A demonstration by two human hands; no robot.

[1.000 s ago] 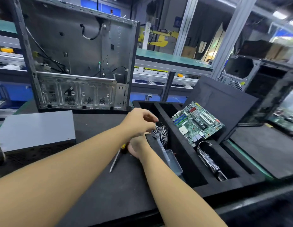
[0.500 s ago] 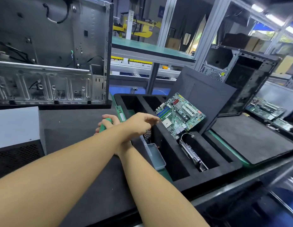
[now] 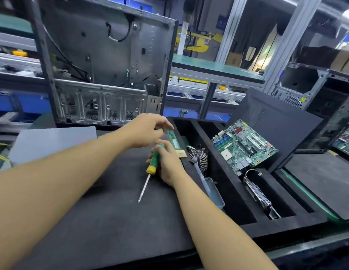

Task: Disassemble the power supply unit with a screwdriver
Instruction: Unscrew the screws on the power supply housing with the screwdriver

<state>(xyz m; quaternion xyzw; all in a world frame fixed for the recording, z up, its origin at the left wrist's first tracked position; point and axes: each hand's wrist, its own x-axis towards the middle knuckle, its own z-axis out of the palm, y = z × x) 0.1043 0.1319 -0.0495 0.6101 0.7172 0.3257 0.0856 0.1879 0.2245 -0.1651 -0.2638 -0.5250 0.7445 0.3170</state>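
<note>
On the head camera I see my right hand (image 3: 167, 164) with its fingers wrapped round the green and yellow handle of the screwdriver (image 3: 152, 164). The shaft slants down and left, with its tip at the black mat of the counter (image 3: 111, 221). My left hand (image 3: 148, 131) reaches across above it, fingers loosely curled, their tips at the far end of a green memory stick (image 3: 174, 142) that lies along the near rim of the foam tray (image 3: 247, 228). I cannot tell whether they pinch it. The power supply unit (image 3: 52, 141), a grey box, sits on the counter well to the left of both hands, untouched. The tray's first compartment holds a finned cooler (image 3: 199, 155) and a clear plastic box (image 3: 214, 191). The next holds a green motherboard (image 3: 245, 145) leaning tilted against the divider, with a metal-edged card (image 3: 257, 191) standing on edge in front of it. A dark panel (image 3: 277, 129) leans behind the board. An open computer case (image 3: 111, 75) stands upright at the back of the counter.
</note>
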